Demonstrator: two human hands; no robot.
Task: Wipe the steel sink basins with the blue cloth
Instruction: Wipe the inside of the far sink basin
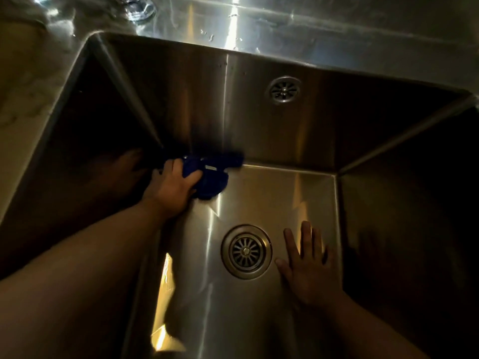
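I look down into a deep steel sink basin point(272, 156). My left hand point(172, 189) grips a bunched blue cloth point(210, 174) and presses it into the far left corner of the floor, where the back wall meets the bottom. My right hand point(307, 263) lies flat on the basin floor with fingers spread, just right of the round drain strainer point(246, 251). It holds nothing. The left side wall is dark and mirrors my hand.
The drain's reflection point(283, 89) shows on the back wall. A wet steel ledge point(285, 29) runs behind the basin, with the faucet base point(137, 7) at the top left. A pale countertop point(23, 86) borders the left rim.
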